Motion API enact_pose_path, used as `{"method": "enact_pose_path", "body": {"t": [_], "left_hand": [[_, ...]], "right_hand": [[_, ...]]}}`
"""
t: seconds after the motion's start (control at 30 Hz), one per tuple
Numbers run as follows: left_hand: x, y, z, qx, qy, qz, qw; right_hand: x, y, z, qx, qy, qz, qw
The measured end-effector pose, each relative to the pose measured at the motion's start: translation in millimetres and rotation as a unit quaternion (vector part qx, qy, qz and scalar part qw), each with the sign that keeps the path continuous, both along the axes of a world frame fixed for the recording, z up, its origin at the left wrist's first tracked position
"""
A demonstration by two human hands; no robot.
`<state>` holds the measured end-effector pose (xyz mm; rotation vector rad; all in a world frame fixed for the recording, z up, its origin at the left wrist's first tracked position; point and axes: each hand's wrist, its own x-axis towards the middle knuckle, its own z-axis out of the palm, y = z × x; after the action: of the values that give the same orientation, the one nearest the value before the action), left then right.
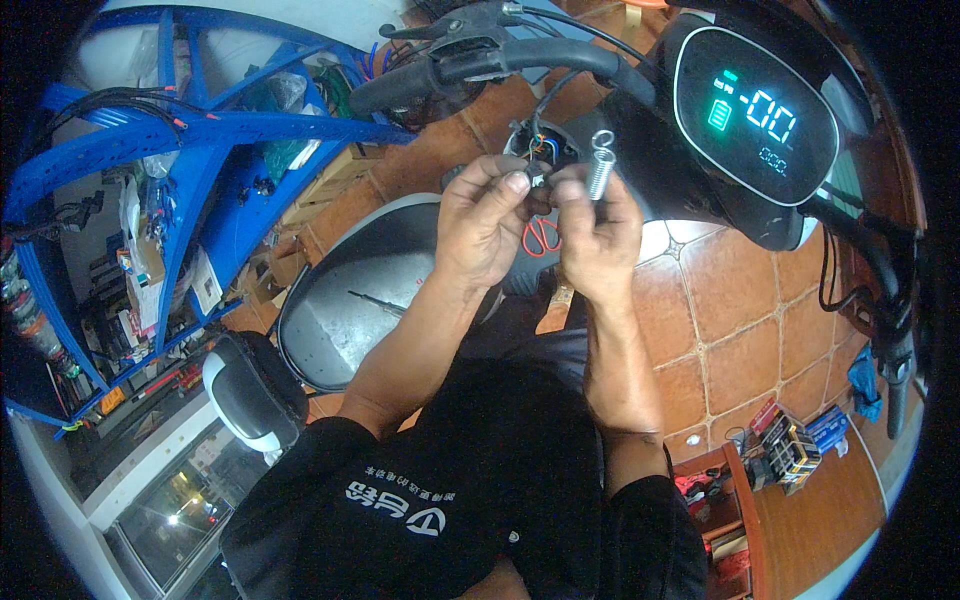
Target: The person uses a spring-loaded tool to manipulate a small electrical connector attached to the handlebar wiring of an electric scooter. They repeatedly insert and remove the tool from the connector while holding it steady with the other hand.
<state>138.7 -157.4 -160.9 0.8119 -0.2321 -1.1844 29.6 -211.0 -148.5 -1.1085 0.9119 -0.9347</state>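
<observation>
As both hands work close together beneath the handlebar (460, 72) of an e-scooter, the L hand (487, 215) pinches a small dark part (536, 180) w/ a pale patch, thumb against fingers; the R hand (598, 230), fingers curled, holds a metal coil spring (600, 172) hooked end up, just beside it. The part, prob. plastic, should be light & stiff, easy to drop, best taken by its sides; the spring looks light but springy, poss. slick, w/ its coil body the surest hold. Just beyond sits an open dark housing (568, 152) w/ thin coloured wires (541, 142), likely soft & easily tugged loose; red loop handles (541, 238) show below. Farther out: a lit dash display (755, 115), R, & blue shelving (215, 130), L. Fingertips hide most of the small part, so its exact type is unclear; R thumb is blurred, & the spring's lower end is hard to make out.
</observation>
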Motion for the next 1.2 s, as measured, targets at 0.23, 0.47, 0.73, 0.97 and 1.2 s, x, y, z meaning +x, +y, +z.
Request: {"method": "enact_pose_path", "body": {"t": [0.23,0.47,0.73,0.97,1.2], "left_hand": [[7,0,9,0.028,0.118,-0.027,0.992],[6,-6,30,0.031,0.163,-0.071,0.984],[5,-1,26,0.046,0.146,-0.026,0.988],[5,0,23,0.022,0.14,-0.03,0.989],[4,-1,23,0.024,0.125,-0.028,0.991]], "right_hand": [[-9,-4,-5,-0.134,-0.097,-0.141,0.976],[-11,7,7,-0.185,-0.082,-0.031,0.979],[-6,2,14,-0.329,0.003,-0.053,0.943],[-2,6,9,-0.32,0.0,-0.072,0.945],[-2,6,11,-0.316,0.012,-0.065,0.946]]}}
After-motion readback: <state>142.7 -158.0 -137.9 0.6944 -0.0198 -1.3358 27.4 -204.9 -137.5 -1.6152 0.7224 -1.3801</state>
